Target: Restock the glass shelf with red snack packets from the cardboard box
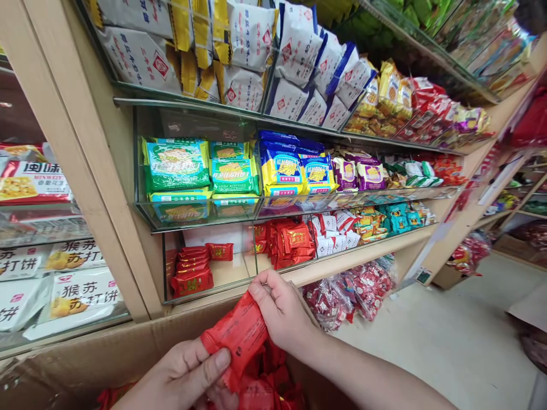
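Observation:
Between my two hands is a red snack packet (239,333) with dark print, held above an open cardboard box (141,353). My left hand (188,370) grips its lower left end with the thumb on top. At the upper right end, the fingers of my right hand (280,310) are closed on the same packet. More red packets (273,387) lie in the box below, partly hidden by my hands. Straight ahead, a bottom shelf compartment holds a short stack of red packets (192,270), and a fuller pile of red packets (293,242) fills the one beside it.
Glass-fronted shelves carry green biscuit packs (177,165), blue biscuit packs (280,165) and white packets (252,37). A wooden upright (85,148) stands at left. Bags of red packets (363,287) rest beneath the shelf, beside the pale floor (448,324).

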Tool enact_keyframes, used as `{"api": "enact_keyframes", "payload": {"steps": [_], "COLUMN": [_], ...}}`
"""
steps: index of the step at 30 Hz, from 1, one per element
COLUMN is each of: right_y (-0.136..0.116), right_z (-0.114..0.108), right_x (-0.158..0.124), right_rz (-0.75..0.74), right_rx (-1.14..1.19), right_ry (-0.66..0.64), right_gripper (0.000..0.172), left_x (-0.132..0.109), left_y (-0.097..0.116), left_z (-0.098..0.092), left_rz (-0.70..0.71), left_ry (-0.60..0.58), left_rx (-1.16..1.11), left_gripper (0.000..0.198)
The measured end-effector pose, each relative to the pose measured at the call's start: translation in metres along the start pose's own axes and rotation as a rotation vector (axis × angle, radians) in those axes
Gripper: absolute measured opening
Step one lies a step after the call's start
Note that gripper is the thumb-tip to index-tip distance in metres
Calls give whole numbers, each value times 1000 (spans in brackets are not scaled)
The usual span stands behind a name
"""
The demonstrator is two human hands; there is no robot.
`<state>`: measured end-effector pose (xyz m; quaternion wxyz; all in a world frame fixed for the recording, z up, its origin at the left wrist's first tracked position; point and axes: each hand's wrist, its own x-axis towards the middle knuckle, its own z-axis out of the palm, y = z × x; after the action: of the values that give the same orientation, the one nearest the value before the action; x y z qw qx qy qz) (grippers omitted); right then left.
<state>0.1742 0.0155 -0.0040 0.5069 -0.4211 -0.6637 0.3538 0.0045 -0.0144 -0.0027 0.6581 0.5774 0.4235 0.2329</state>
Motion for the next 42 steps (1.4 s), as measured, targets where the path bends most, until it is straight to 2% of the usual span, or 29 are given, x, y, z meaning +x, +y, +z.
{"api": "enact_keyframes", "payload": {"steps": [3,6,7,9,12,14,16,18,21,23,26,28,30,31,33,36,38,42], "right_y": [-2,-1,-2,-4,-10,-12,-13,-12,-11,-10,-10,-10,-9,-8,-6,-4,-6,-18], "right_z": [-5,-13,-15,-15,-8,-1,5,7,4,-1,-6,-9,-10,-10,-10,-12,-16,-30], "right_x": [-1,-4,-5,-10,-18,-22,-24,-25,-25,-24,-20,-17,-15,-14,-14,-14,-12,1], "right_rz": [-98,-339,-450,-707,-1081,-1222,-1268,-1252,-1127,-935,-529,-378,-339,-320,-235,-115,-98,-155], "right_rx": [-124,-396,-511,-731,-880,-859,-819,-807,-765,-678,-451,-322,-254,-233,-188,-191,-243,-281], "right_ry": [90,181,167,66,-69,-94,-135,-179,-223,-188,12,47,-78,-167,-312,-383,-400,-482], "right_gripper": [18,14,14,16,15,12,12,14,18,15,6,28,48,49,42,36,34,20], "left_x": [3,1,-1,-5,-8,-9,-8,-9,-9,-9,-7,-6,-6,-6,-6,-6,-6,-4], "left_y": [2,5,6,9,13,13,11,9,10,11,8,3,-2,-4,-7,-8,-7,-9], "left_z": [0,0,2,8,20,27,31,31,26,23,20,20,21,21,21,17,15,12], "left_rz": [9,-137,-206,-284,-204,-137,-96,-61,-8,11,-22,-54,-56,-48,-39,-35,-15,4], "left_ry": [46,135,134,57,-50,9,126,212,228,195,162,160,174,184,197,197,172,96], "left_rx": [9,-41,-124,-365,-673,-769,-777,-752,-741,-730,-623,-454,-226,-118,40,169,228,240], "left_gripper": [35,43,46,51,47,38,36,39,40,38,41,45,48,49,48,40,31,22]}}
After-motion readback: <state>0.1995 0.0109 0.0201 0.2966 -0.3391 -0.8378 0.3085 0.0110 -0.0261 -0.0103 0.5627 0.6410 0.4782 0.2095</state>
